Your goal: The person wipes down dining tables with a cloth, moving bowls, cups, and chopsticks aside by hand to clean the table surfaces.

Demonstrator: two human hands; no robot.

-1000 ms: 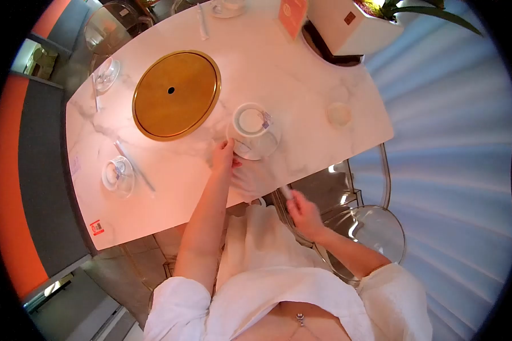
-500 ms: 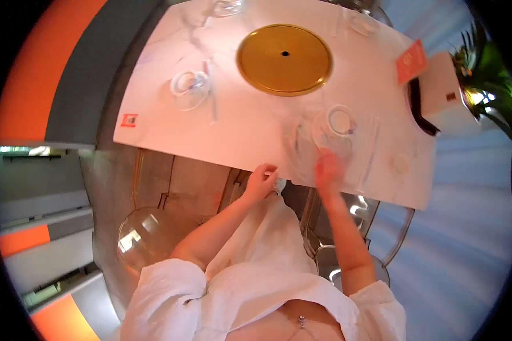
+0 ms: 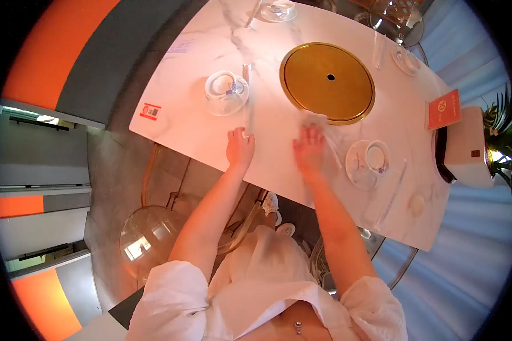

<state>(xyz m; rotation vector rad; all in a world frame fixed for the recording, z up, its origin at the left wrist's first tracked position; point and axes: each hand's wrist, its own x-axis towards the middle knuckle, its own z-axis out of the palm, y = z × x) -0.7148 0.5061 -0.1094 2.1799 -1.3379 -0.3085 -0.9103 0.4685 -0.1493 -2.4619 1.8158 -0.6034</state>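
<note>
My left hand [image 3: 240,149] rests at the near part of the marble table, fingers slightly bent and apart, close to the end of a clear-wrapped chopstick set [image 3: 248,108]. Beyond it stands a bowl on a plate [image 3: 226,103]. My right hand [image 3: 309,152], a little blurred, presses a crumpled white cloth [image 3: 314,118] onto the tabletop, just below the round gold disc [image 3: 327,84]. To its right is another plate [image 3: 355,165] with a bowl [image 3: 376,156] on it.
The marble table [image 3: 182,122] bears more tableware at its far side. A red card [image 3: 444,109] and a white planter [image 3: 472,146] stand at the right. Transparent chairs [image 3: 153,238] are under the near edge. A sticker [image 3: 150,111] is at the left corner.
Both hands have moved forward over the table. My right hand has gone from beside the near plate towards the gold disc, with the white cloth under its fingers. The view has shifted.
</note>
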